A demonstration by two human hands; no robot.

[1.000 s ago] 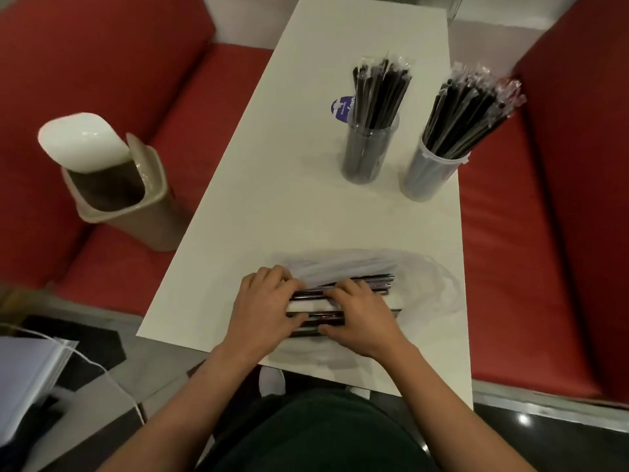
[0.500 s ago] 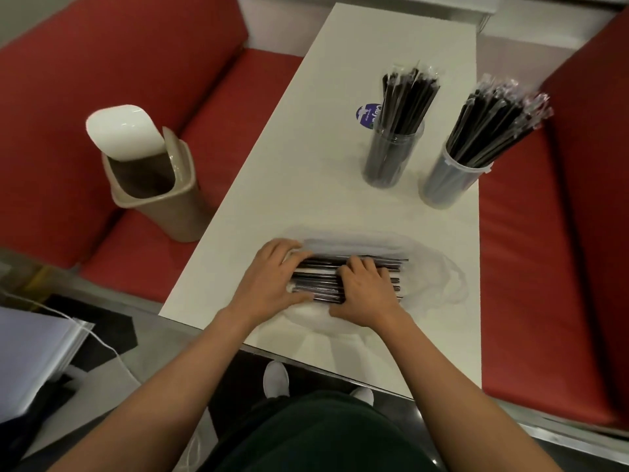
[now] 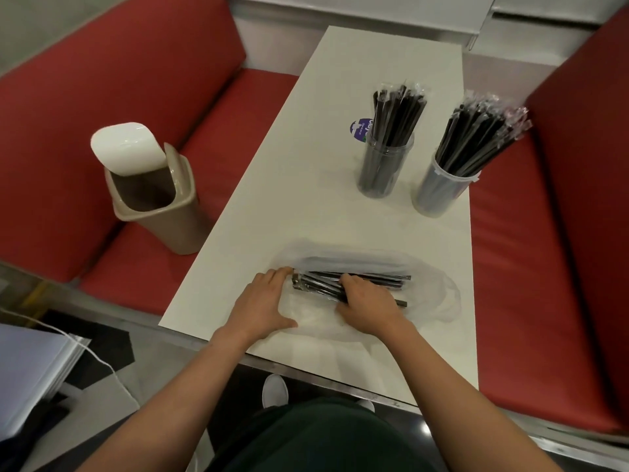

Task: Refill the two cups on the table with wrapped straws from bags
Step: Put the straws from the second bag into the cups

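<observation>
Several black wrapped straws (image 3: 374,279) lie in a bundle on a flattened clear plastic bag (image 3: 437,296) near the front edge of the white table (image 3: 299,185). My left hand (image 3: 262,301) rests flat on the bag, fingertips against the straws' left ends. My right hand (image 3: 369,303) curls its fingers over the middle of the bundle. Farther back stand two cups holding upright wrapped straws: a clear cup (image 3: 383,172) and, to its right, a frosted cup (image 3: 437,190).
A beige bin (image 3: 160,212) with its white swing lid tipped open stands on the red bench (image 3: 211,155) to the left. Another red bench (image 3: 531,267) runs along the right. A blue sticker (image 3: 361,128) lies behind the clear cup. White sheets and a cord lie at lower left.
The straws, spread in two loose groups a second ago, are now gathered into one bundle. My left hand slid to the bundle's left end; my right hand closed over its middle.
</observation>
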